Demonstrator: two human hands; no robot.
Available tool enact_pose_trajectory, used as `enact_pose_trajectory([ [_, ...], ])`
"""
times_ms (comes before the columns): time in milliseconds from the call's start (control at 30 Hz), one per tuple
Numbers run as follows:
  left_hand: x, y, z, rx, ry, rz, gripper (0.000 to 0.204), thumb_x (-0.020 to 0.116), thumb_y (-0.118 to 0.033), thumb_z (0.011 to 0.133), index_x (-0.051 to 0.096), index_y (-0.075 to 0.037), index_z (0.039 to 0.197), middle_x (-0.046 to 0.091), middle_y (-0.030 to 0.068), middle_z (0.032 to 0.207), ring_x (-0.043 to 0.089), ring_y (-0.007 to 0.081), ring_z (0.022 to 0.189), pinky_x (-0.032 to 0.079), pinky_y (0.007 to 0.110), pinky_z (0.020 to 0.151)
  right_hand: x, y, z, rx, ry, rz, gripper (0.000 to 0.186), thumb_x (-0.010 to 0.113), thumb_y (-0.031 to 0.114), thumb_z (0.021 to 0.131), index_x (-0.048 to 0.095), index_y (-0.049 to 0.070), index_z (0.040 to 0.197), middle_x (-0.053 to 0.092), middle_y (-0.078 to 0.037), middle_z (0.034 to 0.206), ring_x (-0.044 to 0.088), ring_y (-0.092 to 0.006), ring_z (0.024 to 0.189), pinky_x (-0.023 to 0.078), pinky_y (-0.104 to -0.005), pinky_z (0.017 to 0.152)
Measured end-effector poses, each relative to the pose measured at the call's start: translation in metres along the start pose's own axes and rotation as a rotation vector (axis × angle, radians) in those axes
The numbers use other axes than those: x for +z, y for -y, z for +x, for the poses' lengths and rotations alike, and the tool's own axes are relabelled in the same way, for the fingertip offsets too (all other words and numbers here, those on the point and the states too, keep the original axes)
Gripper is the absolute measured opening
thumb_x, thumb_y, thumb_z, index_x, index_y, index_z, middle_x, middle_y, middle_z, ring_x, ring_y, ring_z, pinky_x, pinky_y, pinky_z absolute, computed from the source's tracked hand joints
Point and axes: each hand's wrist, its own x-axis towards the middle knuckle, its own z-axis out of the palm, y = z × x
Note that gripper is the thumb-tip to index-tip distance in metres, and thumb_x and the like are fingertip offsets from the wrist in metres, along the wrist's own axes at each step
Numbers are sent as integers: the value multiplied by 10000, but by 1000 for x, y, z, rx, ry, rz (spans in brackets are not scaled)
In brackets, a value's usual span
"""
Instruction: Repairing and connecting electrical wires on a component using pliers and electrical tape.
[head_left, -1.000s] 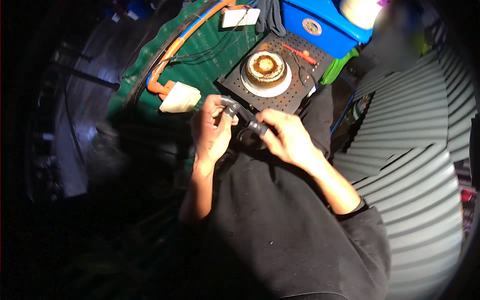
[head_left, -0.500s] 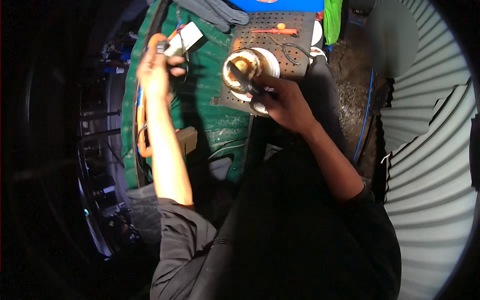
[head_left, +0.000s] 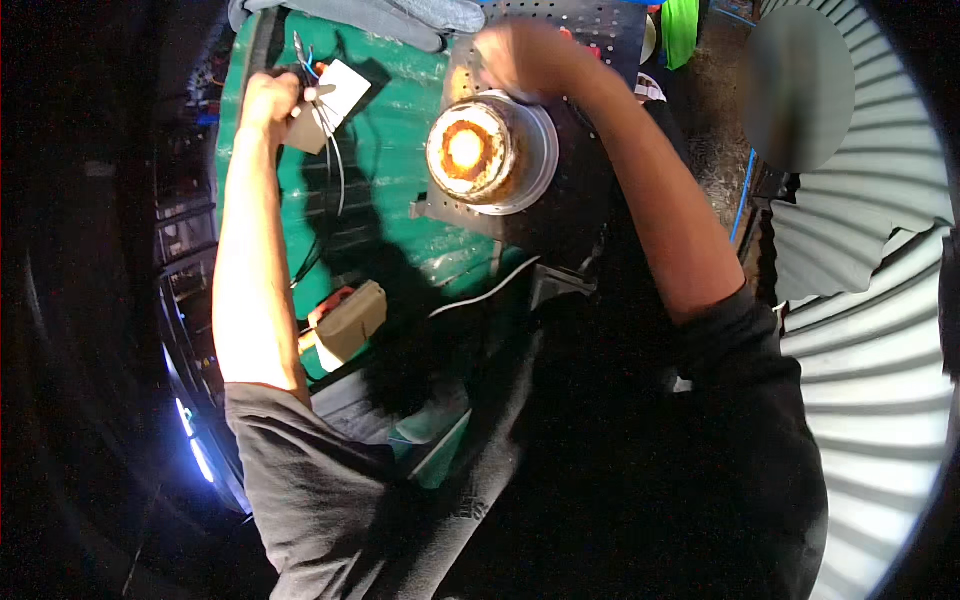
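My left hand is at the far left with its fingers curled; what they hold is not clear. Beside it are a white rectangular card or box and thin wires. My right hand, smeared by motion, hovers over the far part of a perforated metal plate; its fingers cannot be read. Just nearer to me stands a round pot with a brown-stained, brightly lit top, next to a white round dish partly behind it.
A tan block-shaped object lies on the green corrugated surface. A white cable runs nearby. Grey cloth lies along the far edge. Pale corrugated sheeting rises at the right.
My right hand has moved away from the pot toward the far edge; the dark tool it held there no longer shows. My left hand has shifted left. The whole view has shifted too.
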Motion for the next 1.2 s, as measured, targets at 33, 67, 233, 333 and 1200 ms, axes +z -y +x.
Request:
enact_pose_trajectory([
  [33,1,-2,-1,32,69,-4,244,455,-81,845,675,-53,945,535,-23,568,337,42,371,260,225,332,-8,-13,26,-117,-194,328,223,615,182,817,609,-11,928,595,-81,666,534,-201,524,429,-311,490],
  [67,11,-12,4,53,102,22,245,455,-74,839,674,-52,947,537,-23,574,340,41,372,258,222,330,-24,-45,62,-391,-160,1178,305,707,236,769,587,20,948,595,-96,832,592,-261,752,498,-303,640],
  [233,9,-2,12,152,122,1,202,464,8,789,595,32,941,583,38,621,382,49,383,283,204,335,-66,7,105,-738,-618,1298,49,579,43,831,560,26,873,560,-48,831,542,-138,740,481,-235,616],
  [333,5,0,-1,159,126,39,203,438,44,765,573,31,916,617,73,664,434,60,416,307,194,348,3,8,103,86,-476,1290,111,590,109,822,605,15,879,593,-49,770,507,-138,625,442,-271,551],
  [1200,34,11,-47,100,-215,-302,303,533,103,797,411,22,1062,611,148,933,595,182,581,484,287,489,19,49,126,346,-63,1297,59,588,4,774,618,-18,820,611,-34,665,536,-53,642,424,-225,552],
])
